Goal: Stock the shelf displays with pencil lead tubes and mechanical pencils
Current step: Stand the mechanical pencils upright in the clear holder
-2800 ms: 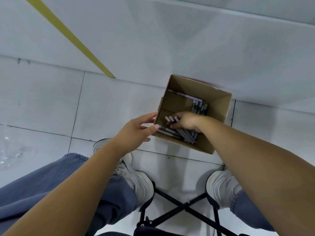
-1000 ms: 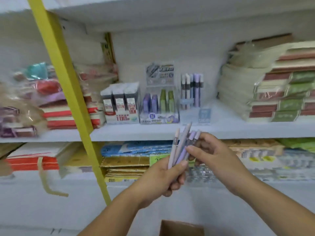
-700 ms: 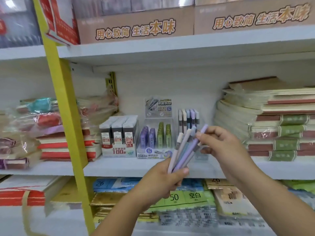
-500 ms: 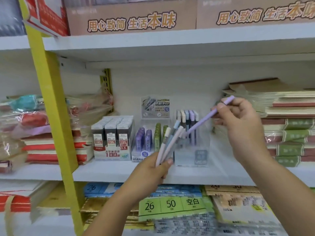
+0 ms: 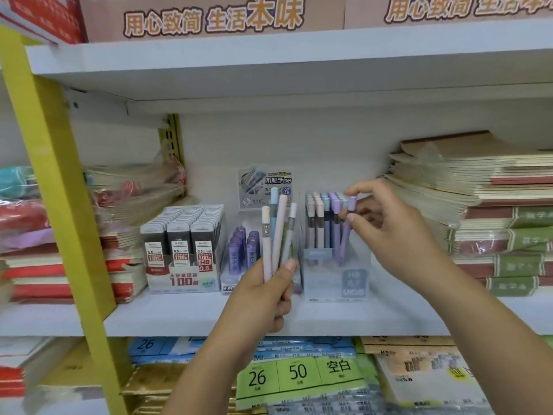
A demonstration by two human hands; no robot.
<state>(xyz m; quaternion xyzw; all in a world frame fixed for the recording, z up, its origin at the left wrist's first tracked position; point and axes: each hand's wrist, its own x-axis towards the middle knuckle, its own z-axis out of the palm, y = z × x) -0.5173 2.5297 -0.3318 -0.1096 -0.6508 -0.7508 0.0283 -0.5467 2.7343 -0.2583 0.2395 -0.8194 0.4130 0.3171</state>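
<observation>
Half a second earlier the right hand (image 5: 392,235) had held the purple pencil (image 5: 345,242) slanted high above the shelf's right side; it had since brought it down and leftward. The pencil stood almost upright, tip end down in the clear stand (image 5: 323,283), at the right end of the purple row. Thumb and forefinger pinched it near its cap, and the other fingers curled loosely behind. The stand's own pencils (image 5: 320,223) stood upright in rows, cream and blue to the left, purple to the right.

Just left of the stand, and nearer, the left hand (image 5: 260,301) was clenched round the lower ends of a bunch (image 5: 279,232) of four pencils: two pink, one blue and one grey. They fanned upward in front of the lead tubes (image 5: 239,250), purple ones standing in a clear case with a printed card behind it. Left of that case stood a box of black lead packs (image 5: 182,235) marked 0.5 and 100.

All of this rested on a white shelf (image 5: 179,316). Stacked notebooks (image 5: 493,220) filled its right end and wrapped bundles (image 5: 125,199) lay at its left. A yellow post (image 5: 59,205) ran down the near left. Below the shelf lay green labels (image 5: 299,372) reading 26 and 50, and above it a lettered carton (image 5: 209,16).
</observation>
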